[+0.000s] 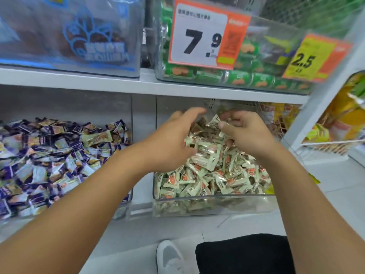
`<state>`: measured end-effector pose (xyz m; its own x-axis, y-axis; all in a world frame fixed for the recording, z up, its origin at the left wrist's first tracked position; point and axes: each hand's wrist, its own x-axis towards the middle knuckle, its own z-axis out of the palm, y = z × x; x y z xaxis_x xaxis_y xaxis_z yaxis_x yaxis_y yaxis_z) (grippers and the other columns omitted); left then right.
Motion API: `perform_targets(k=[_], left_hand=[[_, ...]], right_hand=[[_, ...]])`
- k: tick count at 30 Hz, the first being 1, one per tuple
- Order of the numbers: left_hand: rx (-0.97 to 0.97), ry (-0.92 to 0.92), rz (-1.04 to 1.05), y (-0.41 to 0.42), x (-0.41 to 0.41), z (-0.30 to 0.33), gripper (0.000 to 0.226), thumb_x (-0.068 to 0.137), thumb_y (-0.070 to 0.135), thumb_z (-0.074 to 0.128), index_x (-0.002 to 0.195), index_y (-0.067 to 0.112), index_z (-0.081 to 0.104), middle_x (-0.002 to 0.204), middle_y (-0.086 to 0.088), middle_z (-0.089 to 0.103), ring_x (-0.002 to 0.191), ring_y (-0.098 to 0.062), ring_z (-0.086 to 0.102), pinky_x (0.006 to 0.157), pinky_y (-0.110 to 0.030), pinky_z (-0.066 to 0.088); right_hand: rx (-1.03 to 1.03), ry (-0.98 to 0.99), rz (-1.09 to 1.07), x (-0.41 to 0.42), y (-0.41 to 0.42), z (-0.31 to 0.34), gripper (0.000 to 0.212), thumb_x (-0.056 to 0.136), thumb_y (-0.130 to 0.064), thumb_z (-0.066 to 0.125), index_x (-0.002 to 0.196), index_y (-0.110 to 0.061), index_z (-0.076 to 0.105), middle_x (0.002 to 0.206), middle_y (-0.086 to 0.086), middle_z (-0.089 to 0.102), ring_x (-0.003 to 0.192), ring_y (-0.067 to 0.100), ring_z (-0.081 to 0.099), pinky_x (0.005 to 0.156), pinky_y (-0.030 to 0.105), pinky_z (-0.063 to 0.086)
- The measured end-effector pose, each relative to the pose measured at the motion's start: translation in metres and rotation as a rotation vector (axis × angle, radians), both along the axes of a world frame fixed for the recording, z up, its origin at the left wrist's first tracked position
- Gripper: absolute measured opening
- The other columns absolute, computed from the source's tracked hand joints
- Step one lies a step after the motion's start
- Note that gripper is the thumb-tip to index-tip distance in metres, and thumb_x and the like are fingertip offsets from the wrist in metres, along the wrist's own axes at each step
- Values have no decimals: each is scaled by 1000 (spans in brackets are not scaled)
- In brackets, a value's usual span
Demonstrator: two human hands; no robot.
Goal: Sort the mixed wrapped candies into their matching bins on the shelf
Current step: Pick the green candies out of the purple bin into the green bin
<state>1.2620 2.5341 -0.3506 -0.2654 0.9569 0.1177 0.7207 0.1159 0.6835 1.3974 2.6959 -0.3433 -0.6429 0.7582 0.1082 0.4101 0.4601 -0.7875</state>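
Over the cream-candy bin (213,202) at 3 o'clock, left hand (173,141) spread loose, right hand (245,131) pinching a candy (214,121): light, crinkly, slippery, probably best nipped by a crimped end; cream stray (96,138) at 9 o'clock among purple.

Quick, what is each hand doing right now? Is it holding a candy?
Left hand: open, fingers curved over the pale green candies, gripping nothing visible.
Right hand: pinches a pale green candy in its grip.
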Motion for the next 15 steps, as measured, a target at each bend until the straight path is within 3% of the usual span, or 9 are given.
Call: perform_targets(k=[2, 5, 7, 8, 10, 11, 12, 15], left_hand=[[-6, -8, -13, -1, -5, 2, 90, 86, 23, 75, 149, 45, 15, 150, 1, 31, 129, -17, 46, 103, -29, 40], [64, 112, 14, -6, -17, 0, 80, 82, 32, 77, 147, 41, 30, 149, 8, 39, 136, -11, 39, 106, -27, 33], [152, 193, 49, -13, -25, -4, 63, 85, 35, 73, 140, 39, 44, 142, 12, 49, 133, -8, 42, 106, -26, 32], [174, 207, 59, -17, -28, -6, 55, 87, 36, 71, 137, 38, 49, 140, 13, 52, 130, -6, 44, 105, -24, 32], [185, 266, 66, -26, -33, -11, 45, 90, 38, 67, 133, 34, 55, 134, 14, 56, 125, -3, 48, 102, -21, 32], [184, 308, 68, -30, -35, -14, 41, 91, 38, 65, 131, 32, 58, 131, 14, 58, 121, -3, 50, 100, -20, 33], [180, 341, 69, -35, -38, -15, 36, 92, 38, 63, 127, 30, 62, 129, 14, 60, 116, -1, 53, 97, -18, 36], [152, 374, 58, -52, -43, -15, 27, 93, 45, 57, 109, 30, 72, 127, 17, 61, 97, 16, 52, 86, -6, 38]], right_hand=[[-2, -36, 53, 4, 1, 0, 16, 99, -22, 61, 113, -23, 68, 95, -2, 69, 54, 7, 61, 48, 21, 48], [0, -77, 100, 8, -3, 1, 26, 100, -18, 57, 121, -29, 66, 106, -10, 67, 60, 9, 61, 56, 30, 53], [42, -86, 136, 11, -8, 6, 30, 99, -13, 57, 122, -30, 67, 104, -15, 65, 51, -2, 53, 50, 15, 45], [86, -105, 184, 12, -13, 9, 31, 98, -14, 59, 123, -31, 67, 110, -15, 65, 54, -9, 55, 55, 9, 45], [179, -201, 361, 9, -26, 10, 35, 95, -21, 65, 124, -39, 65, 135, -17, 58, 99, -15, 58, 94, 19, 49], [200, -270, 473, 5, -35, 8, 35, 93, -26, 67, 125, -42, 64, 144, -18, 51, 122, -9, 49, 109, 25, 37], [215, -351, 586, -1, -44, 3, 35, 93, -30, 67, 125, -43, 64, 147, -20, 46, 132, -4, 42, 113, 28, 30], [247, -645, 736, -18, -54, -18, 39, 96, -28, 64, 131, -44, 60, 146, -22, 45, 131, 6, 44, 115, 37, 33]])
